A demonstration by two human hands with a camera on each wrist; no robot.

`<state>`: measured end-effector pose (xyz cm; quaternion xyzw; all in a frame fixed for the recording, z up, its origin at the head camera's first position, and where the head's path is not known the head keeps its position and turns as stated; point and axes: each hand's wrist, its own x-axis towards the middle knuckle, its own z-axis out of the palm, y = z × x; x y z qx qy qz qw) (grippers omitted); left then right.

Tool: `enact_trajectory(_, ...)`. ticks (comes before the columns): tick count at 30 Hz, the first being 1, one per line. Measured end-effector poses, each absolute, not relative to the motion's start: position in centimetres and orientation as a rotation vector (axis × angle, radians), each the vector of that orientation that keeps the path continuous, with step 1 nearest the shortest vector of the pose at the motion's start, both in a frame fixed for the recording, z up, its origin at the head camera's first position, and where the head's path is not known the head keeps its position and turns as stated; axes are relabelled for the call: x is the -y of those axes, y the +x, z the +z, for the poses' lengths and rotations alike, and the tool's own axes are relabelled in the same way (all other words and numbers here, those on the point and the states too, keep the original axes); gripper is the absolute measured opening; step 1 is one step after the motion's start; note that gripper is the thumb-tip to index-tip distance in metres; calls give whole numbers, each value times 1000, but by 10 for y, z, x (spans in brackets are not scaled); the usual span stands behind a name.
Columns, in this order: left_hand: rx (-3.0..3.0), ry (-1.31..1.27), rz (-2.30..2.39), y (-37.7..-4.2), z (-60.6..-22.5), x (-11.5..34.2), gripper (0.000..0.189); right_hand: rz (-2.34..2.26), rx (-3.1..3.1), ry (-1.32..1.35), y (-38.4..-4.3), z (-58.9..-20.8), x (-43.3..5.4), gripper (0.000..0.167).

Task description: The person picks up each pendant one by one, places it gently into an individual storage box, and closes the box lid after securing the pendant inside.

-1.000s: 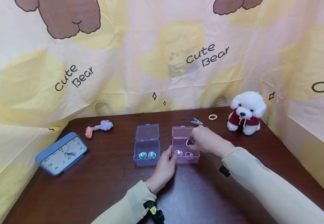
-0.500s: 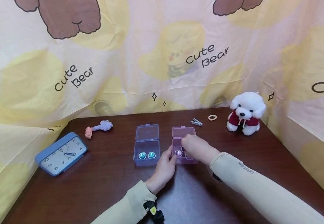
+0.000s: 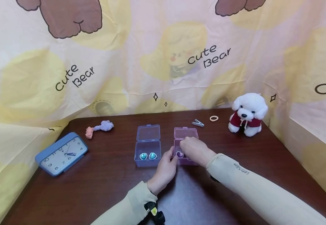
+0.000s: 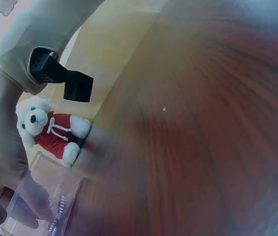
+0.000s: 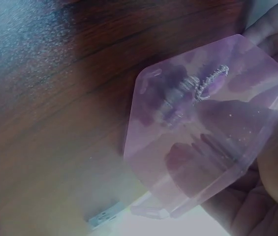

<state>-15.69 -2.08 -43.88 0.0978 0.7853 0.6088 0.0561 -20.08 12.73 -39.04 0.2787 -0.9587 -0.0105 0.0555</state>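
A clear pink box [image 3: 186,133] stands with its lid laid back on the table. My left hand [image 3: 165,171] holds it at the front left corner. My right hand [image 3: 195,150] reaches into it from the right, its fingers bent down inside and pinching a purple gem ornament with a beaded rim, mostly hidden in the head view. Through the pink wall in the right wrist view, a beaded purple ornament [image 5: 212,83] shows beside the fingertips. Another purple ornament [image 3: 179,154] lies at the box's front left. To the left, an open blue box [image 3: 148,132] contains two turquoise gem ornaments [image 3: 152,155].
A grey clip [image 3: 198,123] and a pale ring [image 3: 214,118] lie behind the pink box. At the back right sits a white plush dog [image 3: 246,114]. On the left are a blue clock [image 3: 62,154] and a pink-and-lilac fuzzy item [image 3: 102,126].
My right hand has moved left and down into the pink box, taking the purple ornament from above it to inside. My left hand keeps its place on the box.
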Motion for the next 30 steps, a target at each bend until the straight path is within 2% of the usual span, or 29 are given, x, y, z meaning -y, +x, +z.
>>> enact_trajectory(8,-2329,291,1875,-156,-438,22,50,-35,2890,872,-201,-384,-129,11)
enact_trajectory(12,-2356,286,1869,-155,-438,21,49,7,2900,862,-204,-365,-135,7)
enact_trajectory(16,-2380,278,1857,-155,-437,21,49,101,2876,844,-210,-341,-147,11)
enact_trajectory(20,-2369,267,1852,-154,-437,20,49,233,2899,750,-220,-324,-162,4)
enact_trajectory(23,-2344,252,1852,-154,-437,20,50,318,2907,671,-229,-318,-176,12)
enact_trajectory(30,-2325,233,1847,-155,-438,19,50,429,2932,516,-249,-324,-208,15)
